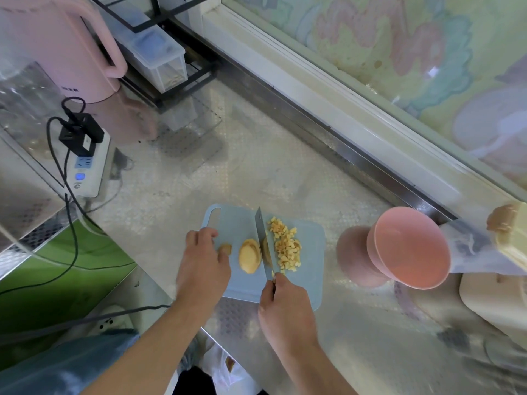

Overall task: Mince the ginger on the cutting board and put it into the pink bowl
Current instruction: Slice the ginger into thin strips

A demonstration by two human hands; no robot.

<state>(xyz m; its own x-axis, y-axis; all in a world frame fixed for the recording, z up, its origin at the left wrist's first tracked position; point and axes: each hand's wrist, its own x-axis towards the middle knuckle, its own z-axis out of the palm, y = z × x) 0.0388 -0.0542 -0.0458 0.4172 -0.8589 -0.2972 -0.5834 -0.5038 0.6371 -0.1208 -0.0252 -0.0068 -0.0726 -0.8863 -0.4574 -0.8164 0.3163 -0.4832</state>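
The counter (256,172) is embossed, shiny metal. The cutting board (236,223) looks matt blue plastic. The pink bowl (410,252) is smooth, faintly glossy.

A pink kettle (57,47) stood at the far left corner of the steel counter (228,172), with a clear lidded container (159,58) on a black wire rack (182,86) just beside it. A white power strip (88,166) with black plugs (81,132) and trailing cables lay near the left edge. A beige board (490,306) rested at the right edge
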